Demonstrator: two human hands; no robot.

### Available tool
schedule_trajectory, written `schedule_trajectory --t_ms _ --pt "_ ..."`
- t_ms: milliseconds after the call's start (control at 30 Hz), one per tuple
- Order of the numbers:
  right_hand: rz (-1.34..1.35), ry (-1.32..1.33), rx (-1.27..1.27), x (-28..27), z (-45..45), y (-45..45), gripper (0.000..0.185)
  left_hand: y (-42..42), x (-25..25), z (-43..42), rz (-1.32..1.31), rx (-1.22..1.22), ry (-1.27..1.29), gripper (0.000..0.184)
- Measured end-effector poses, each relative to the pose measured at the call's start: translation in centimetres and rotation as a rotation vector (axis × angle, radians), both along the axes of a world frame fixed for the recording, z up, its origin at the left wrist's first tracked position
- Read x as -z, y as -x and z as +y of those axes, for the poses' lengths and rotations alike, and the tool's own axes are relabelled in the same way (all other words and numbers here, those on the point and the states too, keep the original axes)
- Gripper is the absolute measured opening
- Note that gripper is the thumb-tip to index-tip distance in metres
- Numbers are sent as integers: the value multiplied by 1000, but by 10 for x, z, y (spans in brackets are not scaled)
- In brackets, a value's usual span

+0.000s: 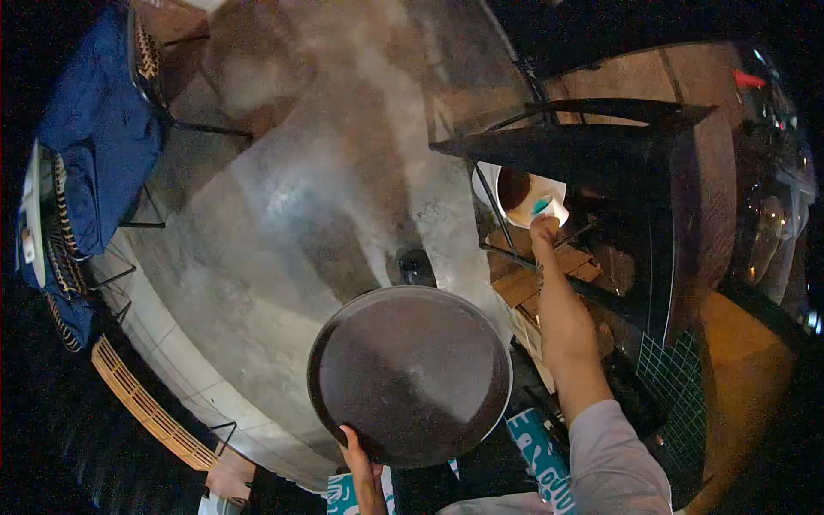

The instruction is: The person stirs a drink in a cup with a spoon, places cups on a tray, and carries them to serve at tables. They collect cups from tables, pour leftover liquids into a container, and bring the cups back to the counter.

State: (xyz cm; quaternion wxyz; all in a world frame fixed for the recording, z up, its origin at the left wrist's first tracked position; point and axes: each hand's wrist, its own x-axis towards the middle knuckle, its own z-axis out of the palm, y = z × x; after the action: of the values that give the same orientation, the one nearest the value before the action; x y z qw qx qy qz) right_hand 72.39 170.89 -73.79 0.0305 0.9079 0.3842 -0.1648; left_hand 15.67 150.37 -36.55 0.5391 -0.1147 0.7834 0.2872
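Observation:
My left hand (362,468) grips the near left rim of a large round dark tray (410,373), its thumb on the edge and the other fingers hidden beneath. The tray's flat surface faces up with nothing on it. My right hand (547,230) reaches forward to a white bucket (489,190) under a dark frame. Its fingers are closed at the bucket's near edge, around something white and teal (554,209), too small to name. Dark contents show inside the bucket.
A dark metal-framed stand (592,142) surrounds the bucket, with cardboard (515,287) below it. Blue cloth (103,146) hangs over a chair at the left. A green wire grid (671,373) is at the right. Grey floor (257,215) lies ahead.

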Motion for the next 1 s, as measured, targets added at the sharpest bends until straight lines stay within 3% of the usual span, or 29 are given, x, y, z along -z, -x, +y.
schedule_trajectory --t_ms 233,333,367,400,500,533,600,633,700,800,867,933,1000 --pt "-288 59 -85 -7 4 0 27 -19 -8 29 12 -110 38 77" --pt "-345 -15 -76 -3 -4 -8 26 -14 -10 29 -113 -145 -83 79" --pt "-325 -192 65 27 -17 -32 31 -13 -10 30 -119 -119 -17 80" --pt "-324 -198 61 49 -31 -55 31 -11 -10 30 -125 -93 48 82" --pt "-4 -345 223 -22 -11 -11 31 -16 -3 16 -158 -206 38 84" --pt "253 -502 362 -36 -11 1 31 -16 -5 18 -161 -210 28 84" --pt "1073 -943 833 -75 -15 25 31 -18 -13 22 -186 -152 -9 87" --pt "1346 -1000 970 -95 -17 36 31 -19 -17 23 -195 -126 -30 89" --pt "1577 -947 1025 -150 -22 68 32 -18 -24 25 -201 -144 4 88" --pt "1394 -836 961 -280 -7 167 32 -3 -9 -5 -277 -234 -25 85" --pt "1530 -655 786 -341 -19 202 32 11 4 -27 -339 -329 -117 84" --pt "1340 -423 488 -406 -24 244 32 22 -3 -35 -415 -302 -302 82" --pt "1321 -235 135 -470 -33 283 33 40 -39 -32 -356 -337 -317 79"
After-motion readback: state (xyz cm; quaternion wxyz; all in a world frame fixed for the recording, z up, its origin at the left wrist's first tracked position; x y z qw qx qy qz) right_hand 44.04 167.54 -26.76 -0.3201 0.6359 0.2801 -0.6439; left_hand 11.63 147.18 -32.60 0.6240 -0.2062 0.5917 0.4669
